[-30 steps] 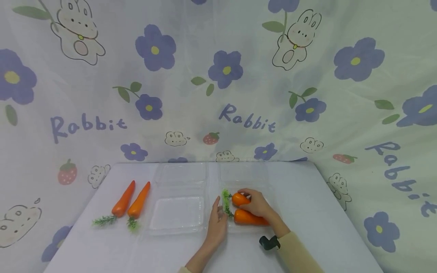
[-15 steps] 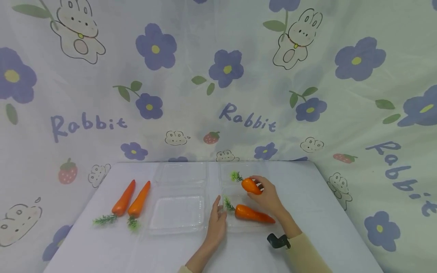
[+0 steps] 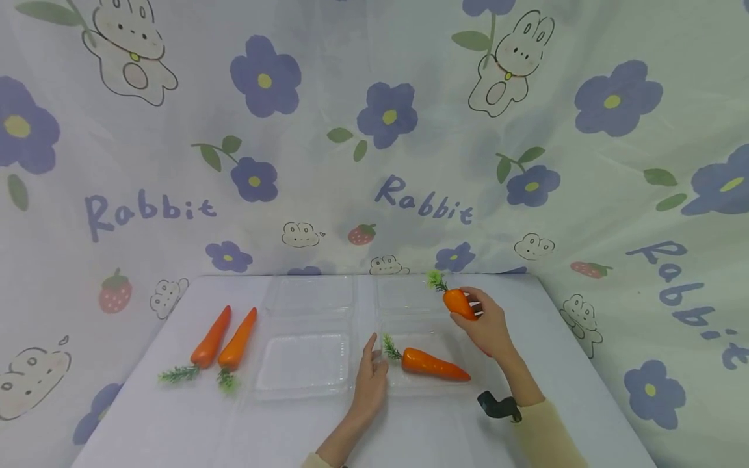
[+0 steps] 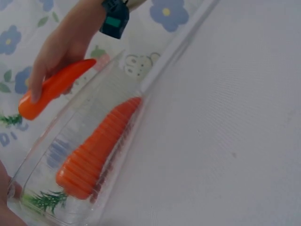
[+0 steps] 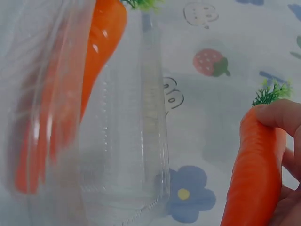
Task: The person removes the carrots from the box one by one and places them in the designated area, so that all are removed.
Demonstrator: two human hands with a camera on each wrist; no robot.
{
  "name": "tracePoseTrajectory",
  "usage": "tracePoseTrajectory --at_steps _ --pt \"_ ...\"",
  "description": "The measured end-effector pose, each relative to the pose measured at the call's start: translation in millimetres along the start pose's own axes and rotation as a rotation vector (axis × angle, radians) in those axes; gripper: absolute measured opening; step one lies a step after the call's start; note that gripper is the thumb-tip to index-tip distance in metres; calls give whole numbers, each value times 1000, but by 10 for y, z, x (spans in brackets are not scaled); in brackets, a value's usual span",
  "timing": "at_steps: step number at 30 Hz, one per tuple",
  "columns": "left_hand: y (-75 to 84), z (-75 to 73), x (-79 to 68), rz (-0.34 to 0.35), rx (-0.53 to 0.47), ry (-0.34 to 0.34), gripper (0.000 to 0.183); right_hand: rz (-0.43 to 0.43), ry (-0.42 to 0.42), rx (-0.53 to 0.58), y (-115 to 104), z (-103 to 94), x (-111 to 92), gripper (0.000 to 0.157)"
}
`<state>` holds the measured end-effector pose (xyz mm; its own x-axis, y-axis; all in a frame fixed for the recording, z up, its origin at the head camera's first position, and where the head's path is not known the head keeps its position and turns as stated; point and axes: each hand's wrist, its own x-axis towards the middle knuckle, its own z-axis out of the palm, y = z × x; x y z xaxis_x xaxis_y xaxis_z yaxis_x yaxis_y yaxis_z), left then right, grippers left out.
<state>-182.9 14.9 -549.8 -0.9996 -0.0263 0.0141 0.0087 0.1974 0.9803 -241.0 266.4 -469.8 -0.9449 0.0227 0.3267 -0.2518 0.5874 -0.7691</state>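
Observation:
My right hand (image 3: 491,331) grips an orange toy carrot (image 3: 458,303) with green leaves, raised over the right side of a clear plastic box (image 3: 409,390). Thumb and fingers close round its thick body in the right wrist view. Inside the box lies a second carrot (image 3: 433,365), leaves to the left and tip to the right. Through the clear wall, the left wrist view shows this carrot (image 4: 96,150) too. My left hand (image 3: 370,383) rests at the box's left edge, fingers extended.
A second clear box (image 3: 301,364) stands open left of the first, its lid (image 3: 316,294) folded back. Two more carrots, one reddish (image 3: 210,338) and one orange (image 3: 237,341), lie at the table's left. A rabbit-print cloth (image 3: 328,175) hangs behind.
My right hand has lifted one carrot out of the right box and carried it up and to the right. The carrot left inside has shifted slightly. My left hand stays put.

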Motion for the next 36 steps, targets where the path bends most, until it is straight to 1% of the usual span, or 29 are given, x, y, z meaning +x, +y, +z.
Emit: tracePoseTrajectory --at_steps 7,14,23,27,31,36 --pt "-15 -4 7 2 4 6 55 37 22 -13 92 -80 22 53" --pt "-21 -2 -1 2 9 7 57 105 69 -27 183 -99 8 54" --pt "-4 5 -7 2 5 7 59 150 121 -34 272 -168 -3 55" --pt "-2 6 -3 -1 10 6 59 192 139 -34 379 -185 -7 57" --pt "1 2 -5 -9 -10 -4 59 241 138 -35 492 -183 -21 60" --pt "2 -3 -11 -16 -28 -15 59 287 142 -29 568 -181 -45 61"
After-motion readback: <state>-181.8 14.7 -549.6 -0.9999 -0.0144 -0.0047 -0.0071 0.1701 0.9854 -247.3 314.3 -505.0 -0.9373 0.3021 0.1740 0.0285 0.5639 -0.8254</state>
